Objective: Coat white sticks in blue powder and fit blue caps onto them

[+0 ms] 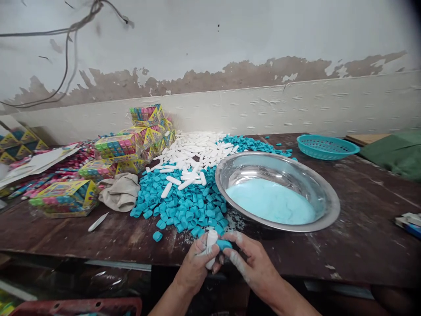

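Observation:
My left hand (194,263) is closed around white plastic tubes (212,239), more than one by the look of it, held over the table's front edge. Between the thumb and fingers of my right hand (251,259) is a small blue plastic cap (225,244), right beside the tubes; whether they touch I cannot tell. Pale powder coats my fingers. Just beyond lies a heap of blue caps (187,206), with white tubes (194,147) piled behind and partly on it. To the right, a steel basin (330,206) holds light-blue powder (269,202).
A grey cloth (120,192) and a pointed white piece (98,222) lie left of the caps. Packed boxes (64,198) of colourful items stand further left. At the back right are a turquoise basket (325,153) and green fabric (394,153). A red crate (82,306) is below the table.

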Available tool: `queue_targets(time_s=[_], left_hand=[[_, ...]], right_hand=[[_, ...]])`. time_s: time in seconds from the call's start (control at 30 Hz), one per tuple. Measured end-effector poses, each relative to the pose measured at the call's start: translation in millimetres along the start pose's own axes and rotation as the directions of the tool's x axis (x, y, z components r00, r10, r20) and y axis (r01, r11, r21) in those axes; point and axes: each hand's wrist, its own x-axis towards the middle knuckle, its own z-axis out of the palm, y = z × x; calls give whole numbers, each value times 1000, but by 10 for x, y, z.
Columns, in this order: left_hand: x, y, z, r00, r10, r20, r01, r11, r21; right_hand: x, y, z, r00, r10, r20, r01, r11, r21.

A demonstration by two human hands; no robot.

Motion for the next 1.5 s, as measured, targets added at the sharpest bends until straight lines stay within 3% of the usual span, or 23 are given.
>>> queue_targets(time_s=[0.1, 0.23, 0.33, 0.47, 0.57, 0.63, 0.73, 0.8, 0.87, 1.03, 1.13, 1.3, 1.4, 1.5], left_hand=[[-35, 25, -25, 998, 36, 54, -46, 981, 188], [-92, 118, -26, 996, 20, 90, -57, 903, 426], [-125, 152, -12, 992, -4, 125, -59, 867, 494], [-167, 119, -86, 991, -49, 123, -16, 877, 480], [-209, 119, -257, 1000, 1, 3, -2, 887, 461], [-245, 155, -397, 991, 68, -117, -6, 885, 465], [-305, 226, -571, 944, 180, -278, -27, 879, 476], [-341, 250, -636, 927, 210, -310, -51, 891, 451], [-363, 242, -659, 938, 202, -281, -68, 903, 424], [-337, 172, -560, 973, 162, -167, -90, 925, 370], [-282, 171, -441, 977, 145, -158, -109, 970, 219], [-159, 181, -181, 984, 107, -141, -117, 991, -64], [-73, 190, 15, 992, 93, -80, -91, 995, 26], [-10, 236, 144, 992, 118, -46, -99, 949, 298]], right_hand=[[-26, -23, -78, 1000, 14, -21, -13, 998, 54], [-60, -15, -202, 979, 201, -22, -196, 971, 138], [-77, 0, -240, 955, 289, 69, -297, 919, 258], [-88, 87, -198, 951, 287, 116, -309, 903, 299], [-62, 239, -152, 960, 279, 31, -281, 953, 112], [-21, 351, -123, 983, 181, -41, -184, 978, -99], [51, 469, -71, 1000, -13, -28, 1, 925, -380], [93, 503, -28, 996, -86, 8, 79, 864, -497], [135, 511, 19, 990, -137, 27, 129, 819, -559], [297, 414, 183, 987, -147, 69, 160, 794, -586], [375, 254, 264, 992, -85, 89, 120, 825, -552], [321, -18, 265, 993, -31, 116, 51, 985, -168], [277, -106, 203, 997, -26, 67, 28, 999, -29], [251, -190, -10, 999, -28, 28, 28, 1000, -7]])
